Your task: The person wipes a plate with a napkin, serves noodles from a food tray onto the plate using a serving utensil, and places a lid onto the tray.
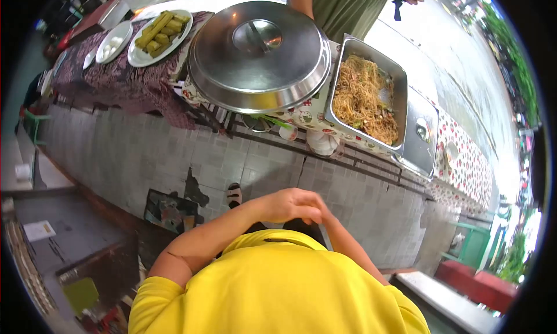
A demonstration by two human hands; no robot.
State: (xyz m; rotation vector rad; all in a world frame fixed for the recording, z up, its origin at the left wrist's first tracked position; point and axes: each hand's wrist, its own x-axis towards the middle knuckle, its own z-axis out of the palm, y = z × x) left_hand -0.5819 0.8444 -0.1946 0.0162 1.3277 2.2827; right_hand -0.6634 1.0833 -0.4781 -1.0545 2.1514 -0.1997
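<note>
My left hand [285, 205] is in front of my belly, its bent fingers closed over my right hand [324, 215]. The fingers of my right hand are mostly hidden under the left, and part of the overlap is blurred. No object shows in either hand. Beyond them, apart from my hands, a large steel pan with a domed lid [259, 55] stands on the counter. To its right a steel tray [402, 90] holds noodles [365, 102].
A white plate [139, 58] of green wrapped rolls and a smaller plate [103, 53] with white eggs stand at the left. Right of the noodles lies a steel lid [419, 142]. Another person [348, 12] stands behind the counter. A dark mat [168, 209] lies on the tiled floor [255, 166].
</note>
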